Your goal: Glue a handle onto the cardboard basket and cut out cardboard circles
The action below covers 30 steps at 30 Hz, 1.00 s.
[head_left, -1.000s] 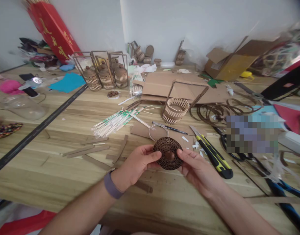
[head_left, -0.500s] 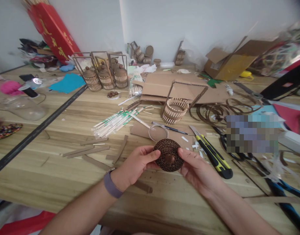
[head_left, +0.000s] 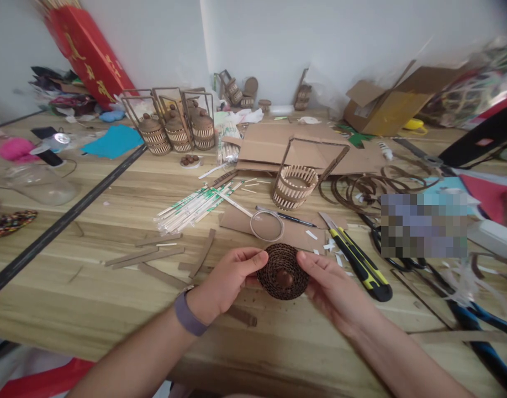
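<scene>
A round, dark brown coiled disc [head_left: 270, 276] with a rounded brown knob [head_left: 285, 278] at its middle is held above the table's front part. My left hand [head_left: 232, 276] grips its left edge, thumb on top. On the opposite edge, my right hand [head_left: 334, 282] pinches it between thumb and fingers. Just beyond the disc lies a pale ring [head_left: 267, 225]. Farther back stands a small slatted basket [head_left: 295, 188] with a tall handle.
A yellow and black cutter [head_left: 357, 257] lies at the right, near scissors and brown strips. Wrapped sticks [head_left: 191, 204] and cardboard strips [head_left: 143, 257] lie left of centre. Lidded baskets [head_left: 179, 130], flat cardboard [head_left: 274, 146] and an open box [head_left: 381, 110] stand or lie behind.
The disc has tilted so its top faces the camera more, and its knob sits slightly lower in view. Both hands keep their hold on its edges.
</scene>
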Each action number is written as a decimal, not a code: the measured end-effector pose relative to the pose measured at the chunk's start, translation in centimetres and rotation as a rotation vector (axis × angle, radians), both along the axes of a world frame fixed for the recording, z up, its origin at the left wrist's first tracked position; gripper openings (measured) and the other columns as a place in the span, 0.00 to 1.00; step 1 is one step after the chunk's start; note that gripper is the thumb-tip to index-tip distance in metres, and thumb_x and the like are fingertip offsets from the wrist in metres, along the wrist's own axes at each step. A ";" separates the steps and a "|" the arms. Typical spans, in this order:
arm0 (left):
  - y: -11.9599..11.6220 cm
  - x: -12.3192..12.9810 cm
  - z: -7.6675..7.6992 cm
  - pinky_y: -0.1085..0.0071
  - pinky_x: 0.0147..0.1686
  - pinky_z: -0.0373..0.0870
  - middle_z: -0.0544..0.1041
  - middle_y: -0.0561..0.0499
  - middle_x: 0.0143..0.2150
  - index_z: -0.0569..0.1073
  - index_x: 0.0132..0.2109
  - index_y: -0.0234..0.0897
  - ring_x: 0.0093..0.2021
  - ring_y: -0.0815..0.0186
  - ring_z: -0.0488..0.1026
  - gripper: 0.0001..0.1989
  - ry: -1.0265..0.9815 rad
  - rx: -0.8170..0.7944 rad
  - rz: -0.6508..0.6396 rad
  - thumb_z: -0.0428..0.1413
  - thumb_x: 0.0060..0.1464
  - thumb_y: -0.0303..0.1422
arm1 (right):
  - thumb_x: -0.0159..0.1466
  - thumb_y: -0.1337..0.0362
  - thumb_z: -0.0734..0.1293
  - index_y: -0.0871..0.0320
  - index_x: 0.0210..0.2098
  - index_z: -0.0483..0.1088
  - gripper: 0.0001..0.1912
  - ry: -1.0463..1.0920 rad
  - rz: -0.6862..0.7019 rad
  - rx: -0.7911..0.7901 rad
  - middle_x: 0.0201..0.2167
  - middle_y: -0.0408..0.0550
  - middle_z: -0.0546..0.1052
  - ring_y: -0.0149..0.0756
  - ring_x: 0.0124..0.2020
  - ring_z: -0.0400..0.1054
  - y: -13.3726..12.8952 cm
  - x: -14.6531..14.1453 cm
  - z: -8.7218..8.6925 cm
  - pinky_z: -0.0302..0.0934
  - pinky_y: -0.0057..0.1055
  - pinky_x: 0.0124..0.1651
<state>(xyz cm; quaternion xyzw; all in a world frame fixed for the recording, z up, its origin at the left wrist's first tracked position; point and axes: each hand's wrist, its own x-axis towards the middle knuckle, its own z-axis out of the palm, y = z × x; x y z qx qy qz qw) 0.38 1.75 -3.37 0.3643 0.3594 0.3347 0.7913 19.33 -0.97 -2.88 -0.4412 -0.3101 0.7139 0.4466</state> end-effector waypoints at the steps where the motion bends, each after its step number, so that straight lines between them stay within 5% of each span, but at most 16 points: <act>1: 0.0 0.0 -0.1 0.70 0.35 0.71 0.81 0.47 0.33 0.82 0.35 0.33 0.32 0.65 0.74 0.22 -0.006 -0.006 -0.006 0.69 0.44 0.49 | 0.53 0.47 0.78 0.57 0.33 0.82 0.19 0.008 -0.004 -0.005 0.33 0.52 0.84 0.46 0.42 0.76 0.0 0.0 0.0 0.68 0.40 0.48; 9: 0.1 0.4 0.0 0.66 0.48 0.71 0.83 0.47 0.40 0.81 0.41 0.34 0.42 0.61 0.78 0.22 -0.113 0.030 0.066 0.74 0.38 0.39 | 0.53 0.49 0.78 0.56 0.32 0.81 0.17 0.045 -0.124 0.003 0.34 0.51 0.84 0.45 0.42 0.76 0.1 -0.3 -0.5 0.68 0.41 0.48; 22: 0.3 0.4 -0.1 0.69 0.41 0.72 0.84 0.48 0.34 0.81 0.36 0.32 0.35 0.65 0.78 0.20 -0.099 -0.078 0.099 0.76 0.34 0.34 | 0.52 0.55 0.80 0.57 0.34 0.82 0.14 0.093 -0.032 0.002 0.34 0.51 0.84 0.43 0.41 0.76 0.0 -0.5 -0.5 0.68 0.36 0.45; 30: 0.2 0.4 -0.1 0.64 0.46 0.73 0.83 0.45 0.40 0.81 0.40 0.32 0.42 0.59 0.79 0.23 -0.098 -0.101 0.098 0.75 0.35 0.37 | 0.51 0.58 0.81 0.57 0.32 0.82 0.12 0.180 -0.095 -0.040 0.30 0.48 0.84 0.36 0.32 0.75 0.3 -0.1 -0.8 0.69 0.33 0.44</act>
